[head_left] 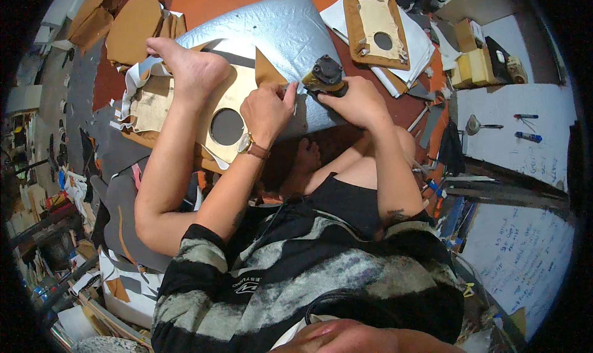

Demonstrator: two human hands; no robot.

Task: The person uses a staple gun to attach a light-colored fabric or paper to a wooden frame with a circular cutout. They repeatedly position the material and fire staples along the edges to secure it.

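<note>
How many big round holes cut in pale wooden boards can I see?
2. One round hole is in the pale wooden board beside the person's bare left hand; a second round hole is in the brown-edged wooden board at upper right. Others may be hidden.

At the upper right, a brown-covered panel (364, 24) pierced by a round hole is laid over white sheets (422, 61). Farther right, yellowish blocks (479, 68) are grouped beside a dark flat piece (498, 59). Below them, a white board (494, 99) is topped by a round-headed, handled tool (473, 125), a slim red-and-dark pen (525, 116) and a blue marker (528, 137). A second white board (488, 242) is covered with blue handwriting. At the upper left, tan pieces (134, 31) are piled; grey material (126, 220) is spread lower down.
</note>
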